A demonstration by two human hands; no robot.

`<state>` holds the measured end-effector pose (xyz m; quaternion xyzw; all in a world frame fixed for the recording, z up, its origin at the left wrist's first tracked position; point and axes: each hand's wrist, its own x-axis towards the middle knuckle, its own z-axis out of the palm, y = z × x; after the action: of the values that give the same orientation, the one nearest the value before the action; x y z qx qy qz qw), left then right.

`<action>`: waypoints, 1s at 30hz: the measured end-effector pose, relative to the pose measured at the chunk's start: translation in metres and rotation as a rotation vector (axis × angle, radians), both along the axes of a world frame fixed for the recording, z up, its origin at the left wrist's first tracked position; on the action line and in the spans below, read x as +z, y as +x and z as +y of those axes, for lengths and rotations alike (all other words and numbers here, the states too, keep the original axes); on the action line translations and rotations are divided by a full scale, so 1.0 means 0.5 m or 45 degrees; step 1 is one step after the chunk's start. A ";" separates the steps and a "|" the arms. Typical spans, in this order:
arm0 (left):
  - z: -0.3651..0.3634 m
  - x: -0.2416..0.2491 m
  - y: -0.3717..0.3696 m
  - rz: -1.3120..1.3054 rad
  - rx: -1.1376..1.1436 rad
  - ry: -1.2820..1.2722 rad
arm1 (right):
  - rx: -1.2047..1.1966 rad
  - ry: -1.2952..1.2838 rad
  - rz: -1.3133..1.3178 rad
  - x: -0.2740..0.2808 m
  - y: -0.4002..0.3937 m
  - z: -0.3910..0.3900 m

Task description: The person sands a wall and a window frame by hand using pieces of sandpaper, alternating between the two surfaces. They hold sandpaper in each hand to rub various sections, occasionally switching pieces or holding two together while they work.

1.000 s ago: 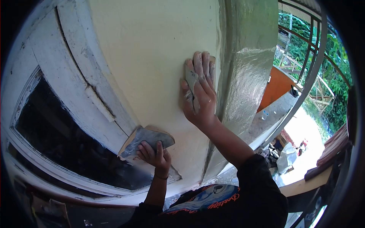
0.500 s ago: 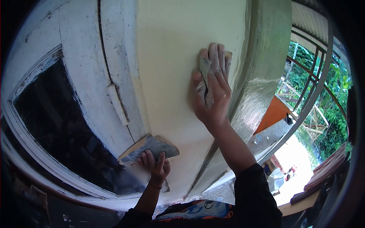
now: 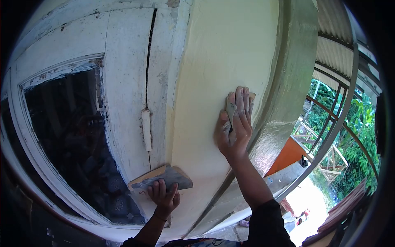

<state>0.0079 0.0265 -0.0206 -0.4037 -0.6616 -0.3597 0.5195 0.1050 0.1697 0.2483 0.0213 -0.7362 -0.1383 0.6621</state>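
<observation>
My right hand (image 3: 239, 129) presses a folded piece of sandpaper (image 3: 230, 108) flat against the cream wall (image 3: 201, 123), fingers pointing up along it and the thumb at its left side. Whitish dust coats these fingers. Lower and to the left, my left hand (image 3: 164, 197) grips a larger bent sheet of sandpaper (image 3: 182, 180), grey on one face with tan showing along its upper edge. That sheet overlaps the lower part of the wall and the white door frame in this view.
A white wooden frame (image 3: 127, 94) with a dark glass pane (image 3: 70, 136) stands on the left. Right of the wall runs a glossy greenish pillar (image 3: 302, 53). Beyond it are a curved metal rail (image 3: 349, 86), an orange panel (image 3: 284, 154) and green plants.
The view has tilted up and shifted left, showing more of the frame. My right hand with its sandpaper sits lower on the wall. My left hand still grips its sheet.
</observation>
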 end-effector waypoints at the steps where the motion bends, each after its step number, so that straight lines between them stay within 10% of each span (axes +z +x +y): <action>1: -0.001 -0.001 0.000 -0.010 -0.005 -0.014 | 0.023 0.025 0.022 0.017 -0.004 -0.001; 12: -0.002 0.000 0.000 0.030 0.006 -0.049 | 0.034 0.373 0.170 0.278 -0.036 0.008; 24: -0.001 -0.003 0.002 0.022 -0.011 -0.025 | 0.016 -0.431 0.241 0.485 -0.019 0.018; 30: -0.001 -0.006 0.004 0.001 -0.005 -0.049 | 0.171 0.134 0.206 0.432 -0.059 0.002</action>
<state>0.0099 0.0262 -0.0234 -0.4151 -0.6674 -0.3477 0.5113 0.0756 0.1706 0.4642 0.0943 -0.6689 -0.1333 0.7252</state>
